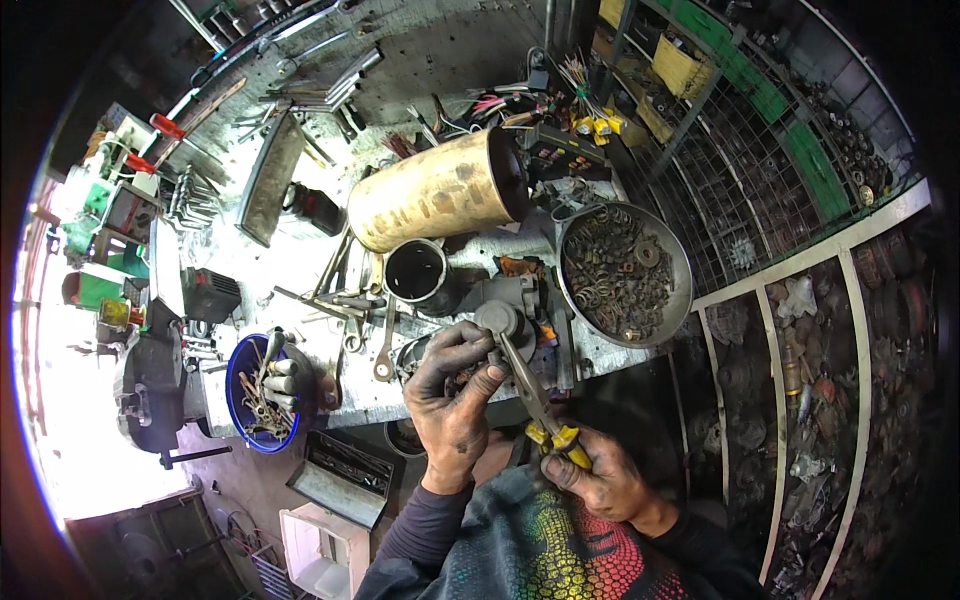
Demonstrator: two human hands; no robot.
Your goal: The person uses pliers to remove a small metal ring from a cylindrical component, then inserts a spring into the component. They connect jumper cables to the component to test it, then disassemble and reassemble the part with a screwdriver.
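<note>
My right hand is closed around the yellow handles of a pair of long-nose pliers, which point up and away from me. Their tips reach a small round grey metal part with a flat disc face. Blackened with grease, my left hand pinches that part between thumb and fingers, just left of the plier tips. Whether the jaws grip the part or only touch it I cannot tell. Just beyond my hands on the bench stand a dark open metal cylinder and a grey metal casting.
A large tan cylinder lies across the bench. To its right is a round pan of springs and small metal parts. A blue tub and a vise are at the left. Shelves of parts line the right.
</note>
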